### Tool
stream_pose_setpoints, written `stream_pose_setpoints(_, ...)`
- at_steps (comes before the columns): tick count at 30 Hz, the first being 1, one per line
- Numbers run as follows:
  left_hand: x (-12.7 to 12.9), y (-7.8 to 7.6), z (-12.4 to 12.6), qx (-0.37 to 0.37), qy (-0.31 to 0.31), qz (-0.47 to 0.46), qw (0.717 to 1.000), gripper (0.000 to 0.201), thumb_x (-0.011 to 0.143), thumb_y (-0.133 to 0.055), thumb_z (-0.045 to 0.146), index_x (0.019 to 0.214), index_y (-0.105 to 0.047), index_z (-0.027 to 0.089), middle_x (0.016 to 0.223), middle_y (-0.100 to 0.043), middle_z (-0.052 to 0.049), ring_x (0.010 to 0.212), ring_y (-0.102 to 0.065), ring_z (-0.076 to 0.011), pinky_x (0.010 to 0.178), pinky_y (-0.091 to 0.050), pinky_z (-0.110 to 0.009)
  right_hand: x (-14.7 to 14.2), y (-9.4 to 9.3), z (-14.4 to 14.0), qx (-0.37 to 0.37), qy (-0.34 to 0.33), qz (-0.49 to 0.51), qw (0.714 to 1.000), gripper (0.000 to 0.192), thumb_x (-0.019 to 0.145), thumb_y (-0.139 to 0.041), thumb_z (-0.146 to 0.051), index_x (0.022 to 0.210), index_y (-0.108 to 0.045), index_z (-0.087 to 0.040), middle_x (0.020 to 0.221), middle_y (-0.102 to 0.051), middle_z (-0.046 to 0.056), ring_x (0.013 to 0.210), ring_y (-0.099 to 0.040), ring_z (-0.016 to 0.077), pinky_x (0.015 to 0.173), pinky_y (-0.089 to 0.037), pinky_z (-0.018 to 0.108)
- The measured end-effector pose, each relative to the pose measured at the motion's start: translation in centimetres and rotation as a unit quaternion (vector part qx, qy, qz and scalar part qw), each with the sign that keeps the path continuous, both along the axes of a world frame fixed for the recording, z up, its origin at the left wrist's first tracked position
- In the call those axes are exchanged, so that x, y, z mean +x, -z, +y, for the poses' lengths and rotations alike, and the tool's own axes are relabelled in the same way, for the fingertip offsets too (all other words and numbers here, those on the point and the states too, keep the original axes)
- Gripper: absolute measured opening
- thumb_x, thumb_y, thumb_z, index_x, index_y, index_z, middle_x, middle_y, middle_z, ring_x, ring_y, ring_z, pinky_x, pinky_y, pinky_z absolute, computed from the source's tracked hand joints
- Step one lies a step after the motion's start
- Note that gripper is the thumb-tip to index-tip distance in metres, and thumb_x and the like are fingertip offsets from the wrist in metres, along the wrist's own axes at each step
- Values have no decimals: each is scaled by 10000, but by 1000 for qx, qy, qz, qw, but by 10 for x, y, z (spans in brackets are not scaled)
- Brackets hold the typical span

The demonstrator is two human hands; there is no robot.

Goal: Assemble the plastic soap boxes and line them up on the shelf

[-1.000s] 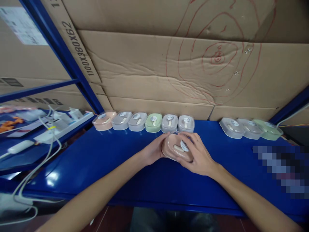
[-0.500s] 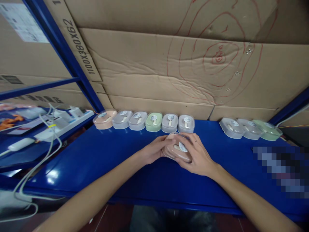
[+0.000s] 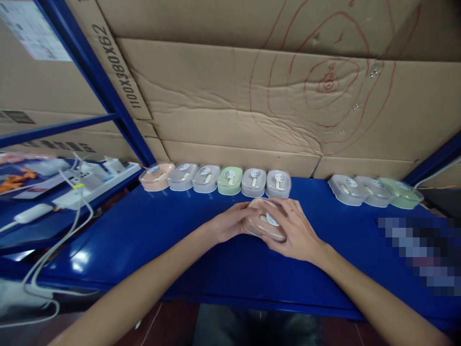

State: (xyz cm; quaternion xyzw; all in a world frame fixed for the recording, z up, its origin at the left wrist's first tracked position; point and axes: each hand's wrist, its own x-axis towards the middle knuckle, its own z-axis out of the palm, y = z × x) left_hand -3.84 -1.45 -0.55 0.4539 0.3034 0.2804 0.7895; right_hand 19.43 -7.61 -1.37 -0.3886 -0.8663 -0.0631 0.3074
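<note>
Head view | left hand and right hand both wrap fingers round pink box, low over blue worktop | risk: clear lid might pop loose, or box could bump grey box just behind.

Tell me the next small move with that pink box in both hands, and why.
Probably set the pink box down in the gap right of the last grey box. Both the left hand and right hand grip it just before that row, and bare blue shelf shows there.
</note>
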Motion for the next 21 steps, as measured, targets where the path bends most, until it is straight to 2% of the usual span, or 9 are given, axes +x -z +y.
stream_pose_setpoints(7, 0, 2, 1, -2, -5, 2, 1000, 506, 781, -967, 348, 1218, -786, 168, 1094, -794, -114, 966, -739, -260, 830, -608, -380, 0, 2, 1, -34, -18, 32, 999, 781, 959, -749, -452, 1652, -442, -266, 1552, -561, 201, 1424, -563, 414, 1080, -509, 611)
stream_pose_setpoints(9, 0, 2, 1, 1, -6, 2, 1000, 513, 781, -963, 351, 1229, -785, 176, 1114, -795, -113, 973, -739, -259, 824, -608, -373, 1, 3, 2, -61, -38, 73, 995, 750, 981, -747, -458, 1649, -459, -277, 1562, -559, 191, 1452, -548, 404, 1132, -500, 616)
stream_pose_setpoints(12, -2, 3, 2, 9, -5, 1, 1000, 490, 788, -952, 340, 1219, -784, 178, 1118, -794, -112, 966, -735, -259, 817, -606, -372, 4, 4, 6, -130, -51, 191, 971, 559, 1058, -670, -470, 1574, -560, -288, 1538, -608, 155, 1441, -583, 351, 1189, -491, 568)
stream_pose_setpoints(15, -5, 2, 4, 18, -19, -14, 1000, 527, 772, -956, 292, 1250, -765, 179, 1158, -786, -120, 999, -731, -274, 838, -603, -387, 8, 6, 13, -227, -22, 339, 913, 463, 1062, -659, -540, 1443, -659, -278, 1469, -695, 121, 1385, -648, 326, 1199, -494, 533)
stream_pose_setpoints(18, -7, 1, 6, 41, -39, -44, 997, 595, 770, -949, 238, 1324, -737, 188, 1250, -769, -135, 1109, -720, -301, 901, -590, -390, 10, 8, 19, -341, -8, 460, 820, 528, 960, -772, -616, 1347, -705, -263, 1381, -766, 102, 1310, -705, 327, 1132, -548, 491)
stream_pose_setpoints(21, -9, -2, 6, 58, -45, -56, 996, 619, 763, -950, 220, 1341, -732, 191, 1270, -765, -138, 1151, -709, -305, 912, -572, -366, 9, 9, 20, -435, -34, 526, 730, 572, 863, -876, -610, 1285, -747, -245, 1278, -813, 97, 1160, -770, 299, 1036, -590, 434)
